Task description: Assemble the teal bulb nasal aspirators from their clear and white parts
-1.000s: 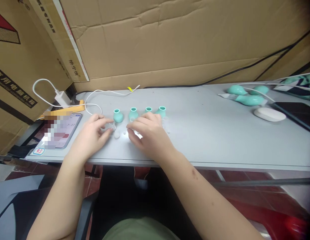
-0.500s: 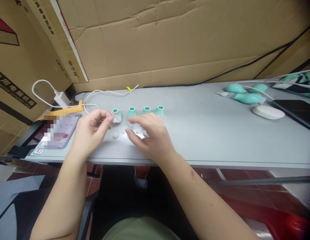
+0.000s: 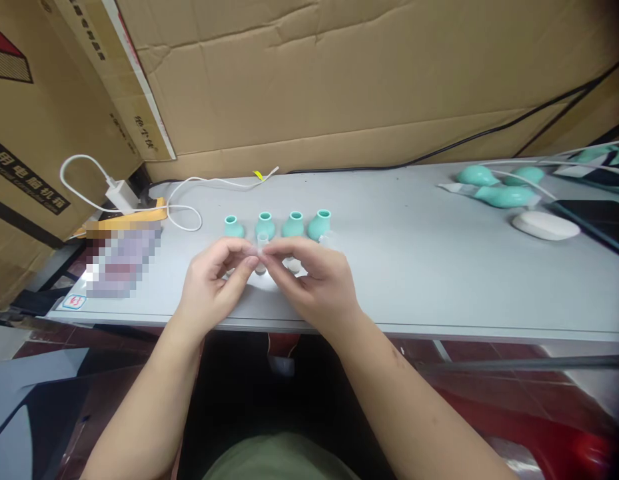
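My left hand [image 3: 216,273] is closed, thumb and fingers pinching a small translucent plastic piece [image 3: 250,251] that the fingertips partly hide. Meeting it at the fingertips, my right hand [image 3: 316,273] is also pinched at that piece. A clear cup-like plastic part [image 3: 262,239] shows just behind the fingertips; whether it is held or stands on the table I cannot tell. Several mint-green rubber bulbs with open necks, one of them a bulb [image 3: 264,227], stand upright in a row beyond my hands. Below the fingers lies a small whitish disc [image 3: 294,266].
More mint-green bulbs [image 3: 506,195] lie at the right beside a white oval object [image 3: 546,225] and a dark flat device [image 3: 589,217]. At the left are a phone [image 3: 124,260], a yellow power strip [image 3: 134,218] and a white cable [image 3: 209,180]. Cardboard [image 3: 309,87] walls the back.
My left hand has moved right with the translucent piece, and my right hand has closed from an open pose. The fingertips of both now meet. The bulbs stay in their row.
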Tool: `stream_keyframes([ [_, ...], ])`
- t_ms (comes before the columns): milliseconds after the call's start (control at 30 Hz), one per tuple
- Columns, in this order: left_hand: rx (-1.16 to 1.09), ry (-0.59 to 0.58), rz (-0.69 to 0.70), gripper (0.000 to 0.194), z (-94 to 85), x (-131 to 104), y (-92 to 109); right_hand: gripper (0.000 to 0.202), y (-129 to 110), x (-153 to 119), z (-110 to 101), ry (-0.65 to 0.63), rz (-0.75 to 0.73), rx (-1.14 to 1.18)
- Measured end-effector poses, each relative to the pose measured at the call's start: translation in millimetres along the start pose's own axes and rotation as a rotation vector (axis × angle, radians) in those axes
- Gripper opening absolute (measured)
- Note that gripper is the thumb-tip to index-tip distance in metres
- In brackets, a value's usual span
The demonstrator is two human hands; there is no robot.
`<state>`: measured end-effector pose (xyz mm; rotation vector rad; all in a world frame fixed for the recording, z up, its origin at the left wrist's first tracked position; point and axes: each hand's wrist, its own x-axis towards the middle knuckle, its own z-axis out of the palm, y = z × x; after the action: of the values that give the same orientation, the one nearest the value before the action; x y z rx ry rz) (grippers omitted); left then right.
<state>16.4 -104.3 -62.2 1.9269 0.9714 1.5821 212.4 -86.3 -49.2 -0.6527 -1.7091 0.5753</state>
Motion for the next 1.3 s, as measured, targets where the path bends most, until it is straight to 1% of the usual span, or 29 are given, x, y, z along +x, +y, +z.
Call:
stream_keyframes([
  [100,0.020,-0.018,0.004,0.007,-1.1,0.1,-0.8,0.014,-0.5,-0.8,-2.4,-0.020,0.059,0.027],
  [167,0.027,-0.031,-0.010,0.008,-1.1,-0.1,-0.5,0.014,0.3,-0.4,-4.2,-0.035,0.054,0.027],
  [367,0.019,-0.077,-0.092,0.006,-2.7,-2.6,3.7,0.020,3.8,2.0,-8.7,-0.136,-0.048,-0.058],
  [467,0.000,-0.083,-0.130,0.009,-4.2,-3.5,5.1,0.021,6.4,1.4,-8.5,-0.162,-0.116,-0.127],
  [667,-0.094,-0.069,-0.160,0.009,-4.7,-2.8,4.4,0.024,8.7,-1.9,-7.0,-0.125,-0.242,-0.245],
  [767,-0.134,-0.070,-0.228,0.012,-4.5,-2.4,4.7,0.024,9.0,-2.3,-6.0,-0.106,-0.309,-0.355],
  [867,-0.166,-0.061,-0.288,0.016,-4.6,-1.9,5.4,0.023,9.5,-2.1,-3.6,-0.126,-0.354,-0.450],
  [1000,-0.173,-0.061,-0.304,0.017,-4.3,-1.6,6.0,0.022,10.5,-2.3,-0.7,-0.160,-0.334,-0.507],
  [1133,-0.144,-0.072,-0.293,0.017,-3.7,-2.1,6.8,0.022,11.4,-2.2,-1.9,-0.208,-0.252,-0.464],
  [1200,-0.113,-0.094,-0.270,0.016,-4.3,-2.3,7.9,0.021,11.9,-1.3,-3.5,-0.227,-0.220,-0.433],
  [1300,-0.059,-0.135,-0.203,0.014,-6.7,-2.4,9.8,0.020,11.7,1.4,-6.2,-0.236,-0.235,-0.411],
])
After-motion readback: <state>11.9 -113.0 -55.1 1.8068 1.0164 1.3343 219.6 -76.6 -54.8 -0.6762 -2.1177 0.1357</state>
